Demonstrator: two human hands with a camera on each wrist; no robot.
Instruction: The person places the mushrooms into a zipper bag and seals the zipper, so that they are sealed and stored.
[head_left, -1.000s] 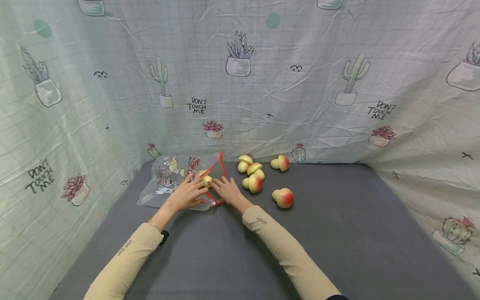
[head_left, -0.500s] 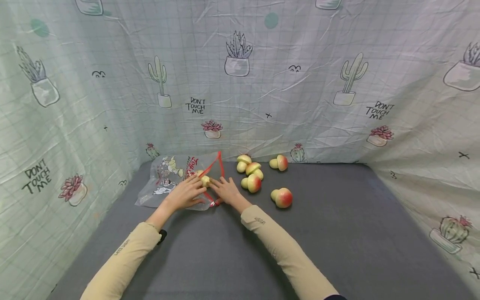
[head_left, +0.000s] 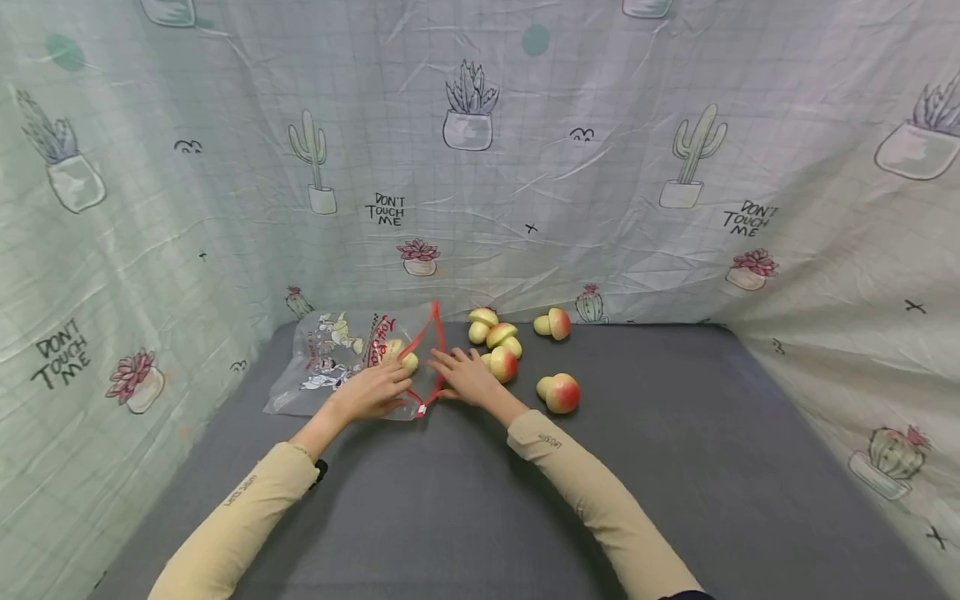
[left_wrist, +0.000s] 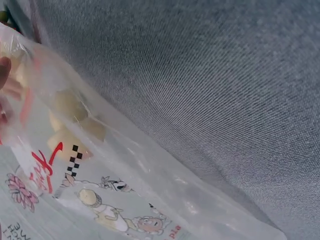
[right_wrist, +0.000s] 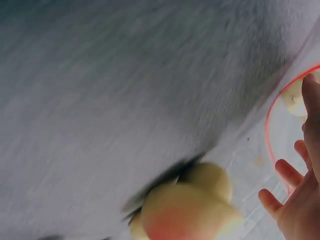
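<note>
A clear plastic bag [head_left: 296, 398] with printed cartoons and a red-edged mouth lies on the table at left, its mouth facing right. My left hand [head_left: 372, 390] holds the bag near the mouth; in the left wrist view its thumb shows at the plastic [left_wrist: 165, 172]. Yellow mushroom-shaped pieces [left_wrist: 70, 107] show through the bag, one [head_left: 408, 362] just inside the mouth. My right hand [head_left: 471, 379], fingers spread and holding nothing, is at the right side of the mouth. In the right wrist view its thumb overlaps the red edge [right_wrist: 268, 132].
Several mushroom-shaped pieces with red-and-yellow caps lie right of the bag: a cluster [head_left: 501, 335] beside my right hand, one [head_left: 552, 323] farther back and one [head_left: 559, 393] nearer. A printed cloth [head_left: 615, 208] hangs behind the dark grey table [head_left: 660, 467].
My right hand has drawn back to the right from the mushroom-shaped piece at the bag's mouth, letting go of it, and its fingers have spread. My left hand stays at the bag.
</note>
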